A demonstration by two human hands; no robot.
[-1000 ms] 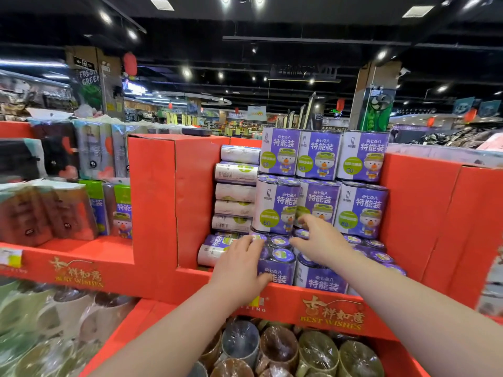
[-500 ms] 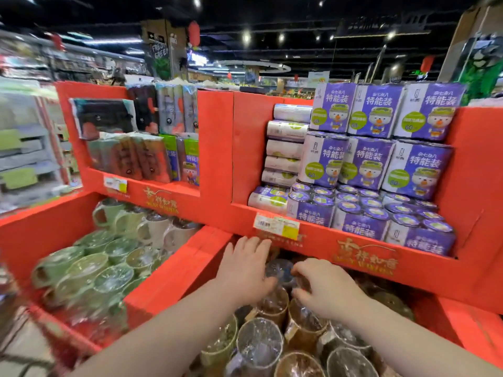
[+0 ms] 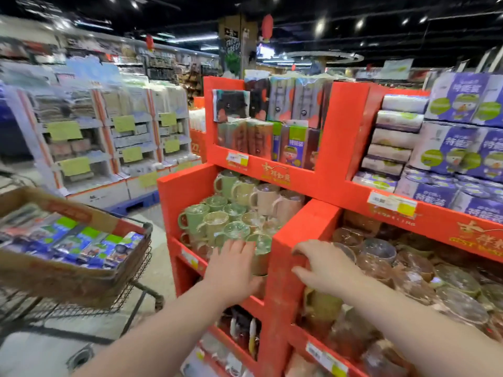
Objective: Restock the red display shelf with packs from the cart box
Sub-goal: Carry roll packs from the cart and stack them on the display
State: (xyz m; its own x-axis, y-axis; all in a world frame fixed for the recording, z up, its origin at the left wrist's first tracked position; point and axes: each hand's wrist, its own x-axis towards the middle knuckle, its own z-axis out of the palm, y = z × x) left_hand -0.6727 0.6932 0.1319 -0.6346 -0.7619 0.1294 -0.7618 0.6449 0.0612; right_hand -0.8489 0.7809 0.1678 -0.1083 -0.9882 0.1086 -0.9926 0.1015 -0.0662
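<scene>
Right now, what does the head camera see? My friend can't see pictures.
Two empty hands, left hand and right hand, reach out in front of a red display shelf full of mugs. On the left, a cart box holds purple packs.

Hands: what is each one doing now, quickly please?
Left hand: open, empty, fingers spread before the green ceramic mugs.
Right hand: open, empty.

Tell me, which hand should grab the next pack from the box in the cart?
Probably the left hand. It is empty and open, and it sits nearer the cart box, which is off to the left. The right hand is farther over, by the red divider.
</scene>
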